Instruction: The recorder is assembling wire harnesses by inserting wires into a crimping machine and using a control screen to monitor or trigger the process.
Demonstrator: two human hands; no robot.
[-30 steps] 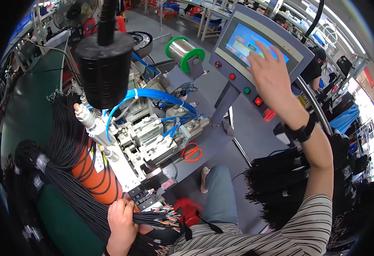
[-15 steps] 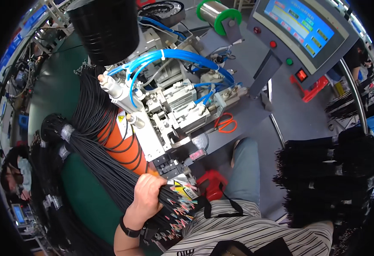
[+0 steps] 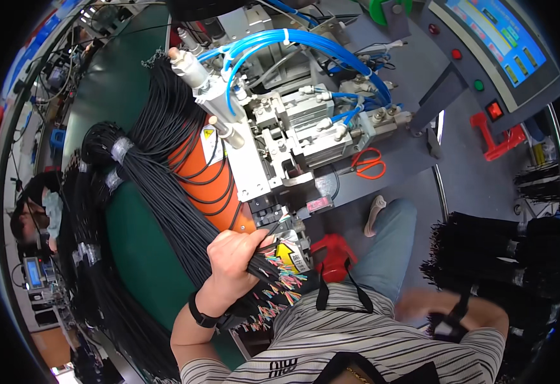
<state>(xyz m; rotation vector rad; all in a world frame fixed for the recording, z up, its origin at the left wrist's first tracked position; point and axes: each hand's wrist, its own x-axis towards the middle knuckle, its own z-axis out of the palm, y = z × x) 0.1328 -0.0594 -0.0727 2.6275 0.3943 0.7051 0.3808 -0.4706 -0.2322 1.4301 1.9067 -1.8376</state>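
Note:
My left hand [image 3: 232, 256] is closed around the near end of a thick bundle of black cables [image 3: 165, 198]. Stripped ends with coloured wires [image 3: 280, 285] fan out beside that fist, close to my striped shirt. The bundle runs up to the far left, where clear wrap [image 3: 121, 150] binds it. My right hand [image 3: 417, 306] is in front of my waist at the right, smeared by motion, so its fingers cannot be read. A metal machine [image 3: 292, 141] with blue air hoses [image 3: 331, 48] stands just beyond my left hand.
Orange-handled scissors [image 3: 370, 165] lie on the grey machine table. A control panel with a lit screen [image 3: 504, 48] stands at the far right. More black cable bundles [image 3: 504, 262] hang at right, and others [image 3: 91, 256] lie at left on the green surface [image 3: 142, 269].
My right hand and forearm have come into view at the right, moving in front of my waist. My left hand still grips the cables. The whole view has shifted.

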